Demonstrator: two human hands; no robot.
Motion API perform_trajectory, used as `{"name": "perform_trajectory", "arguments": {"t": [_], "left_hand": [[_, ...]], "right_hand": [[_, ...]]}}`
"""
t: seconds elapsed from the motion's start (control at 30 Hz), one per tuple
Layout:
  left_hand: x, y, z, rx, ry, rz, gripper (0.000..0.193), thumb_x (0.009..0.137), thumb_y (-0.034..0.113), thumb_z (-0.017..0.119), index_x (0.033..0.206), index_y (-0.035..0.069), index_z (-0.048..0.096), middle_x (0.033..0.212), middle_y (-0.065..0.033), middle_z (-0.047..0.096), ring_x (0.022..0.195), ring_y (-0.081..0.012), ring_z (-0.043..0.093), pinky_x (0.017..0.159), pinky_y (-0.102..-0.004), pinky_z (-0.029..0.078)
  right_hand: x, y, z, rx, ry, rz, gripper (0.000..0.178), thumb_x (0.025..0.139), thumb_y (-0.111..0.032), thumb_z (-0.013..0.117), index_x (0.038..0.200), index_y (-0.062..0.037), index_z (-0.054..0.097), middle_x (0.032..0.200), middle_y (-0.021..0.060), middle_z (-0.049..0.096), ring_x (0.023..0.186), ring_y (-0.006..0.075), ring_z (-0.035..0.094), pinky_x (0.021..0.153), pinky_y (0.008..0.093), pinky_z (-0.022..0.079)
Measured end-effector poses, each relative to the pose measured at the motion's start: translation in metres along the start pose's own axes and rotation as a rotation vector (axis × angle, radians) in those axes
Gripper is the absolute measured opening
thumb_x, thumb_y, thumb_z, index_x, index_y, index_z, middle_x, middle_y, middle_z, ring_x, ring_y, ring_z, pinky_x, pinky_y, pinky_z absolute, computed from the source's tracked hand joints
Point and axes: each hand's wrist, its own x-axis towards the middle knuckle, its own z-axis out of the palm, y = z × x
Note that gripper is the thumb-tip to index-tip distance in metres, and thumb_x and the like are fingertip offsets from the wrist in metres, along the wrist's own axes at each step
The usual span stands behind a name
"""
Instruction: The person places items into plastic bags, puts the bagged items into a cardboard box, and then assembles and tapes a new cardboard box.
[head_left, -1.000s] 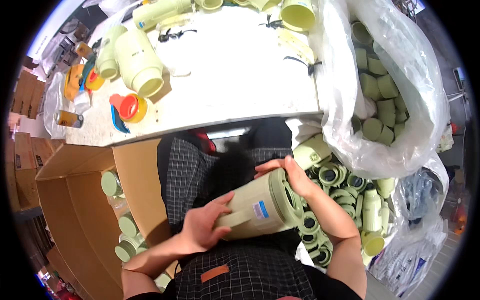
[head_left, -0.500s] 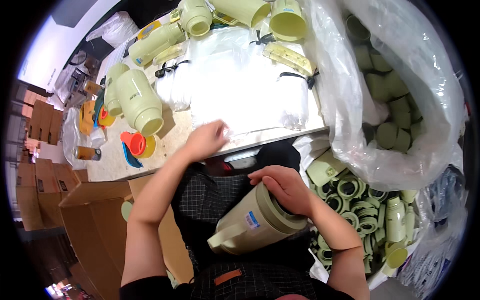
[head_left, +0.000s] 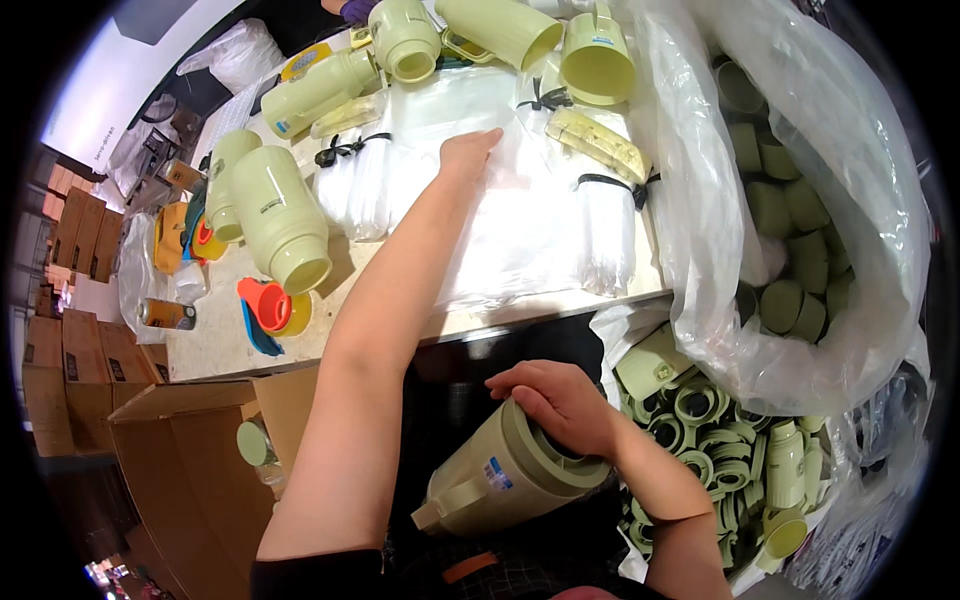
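My right hand [head_left: 565, 402] is closed over the rim of a pale green vacuum jug [head_left: 485, 475] that lies tilted across my lap. The jug has a side handle and a small blue-and-white label, and its wide open end faces right. My left arm stretches far over the table. At its end, my left hand [head_left: 468, 155] touches a stack of clear plastic bags [head_left: 520, 230], fingers out and not wrapped round anything I can see. Bundles of rolled plastic bags [head_left: 607, 235] tied with black ribbon lie beside the stack.
Green jugs [head_left: 275, 215] stand and lie on the table's left and far sides. A red-and-yellow tape dispenser [head_left: 268, 305] sits near the left edge. On the right, a big plastic sack [head_left: 690, 340] holds green cups above a bin of green parts [head_left: 725, 435]. A cardboard box [head_left: 190, 470] stands lower left.
My left hand has moved from the table's near edge far forward over the plastic bags. My right hand stays on the jug, which has hardly moved. The view has shifted slightly.
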Motion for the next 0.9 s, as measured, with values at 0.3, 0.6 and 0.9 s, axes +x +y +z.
{"name": "perform_trajectory", "arguments": {"t": [0.3, 0.6, 0.9], "left_hand": [[-0.109, -0.005, -0.014, -0.368, -0.186, 0.345, 0.021, 0.101, 0.018, 0.057, 0.111, 0.0, 0.06, 0.111, -0.0163, 0.069, 0.104, -0.0238, 0.066, 0.091, -0.0351, 0.054], [0.029, -0.006, 0.006, 0.55, 0.176, 0.318, 0.047, 0.085, 0.029, 0.077, 0.115, -0.005, 0.064, 0.098, -0.0086, 0.07, 0.088, -0.0181, 0.063, 0.081, -0.0311, 0.049], [-0.189, -0.019, -0.018, -0.08, -0.472, 0.392, 0.019, 0.096, 0.007, 0.055, 0.103, -0.003, 0.069, 0.098, -0.0085, 0.072, 0.092, -0.0135, 0.063, 0.084, -0.0281, 0.049]], "right_hand": [[-0.004, 0.001, 0.0, 0.138, 0.394, 0.037, 0.014, 0.088, -0.002, 0.068, 0.102, -0.0005, 0.069, 0.09, 0.0104, 0.067, 0.083, 0.0209, 0.066, 0.071, 0.03, 0.053], [0.003, -0.012, 0.002, -0.05, 0.26, -0.041, 0.008, 0.087, -0.003, 0.068, 0.095, -0.0024, 0.07, 0.084, 0.0076, 0.065, 0.081, 0.0225, 0.059, 0.072, 0.0311, 0.048], [-0.001, 0.007, 0.001, 0.294, 0.957, 0.061, 0.013, 0.084, 0.001, 0.074, 0.091, -0.0015, 0.064, 0.086, 0.0026, 0.063, 0.077, 0.0097, 0.06, 0.067, 0.0264, 0.049]]}}
